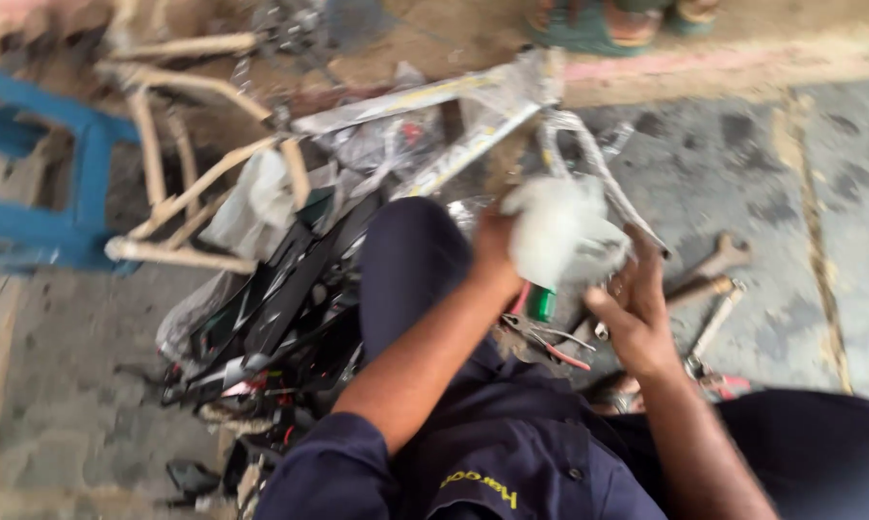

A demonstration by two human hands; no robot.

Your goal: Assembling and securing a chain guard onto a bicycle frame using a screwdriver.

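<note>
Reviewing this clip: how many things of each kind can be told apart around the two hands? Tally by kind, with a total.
Bicycle frames: 2, one silver-white, one beige
White cloth wads: 1, white cloth held by left hand, with right hand beside it
Pliers: 1, red-handled pliers
Wrenches: 2, wrenches on the floor
Blue stools: 1, blue stool
Total: 7; blur may hide more.
</note>
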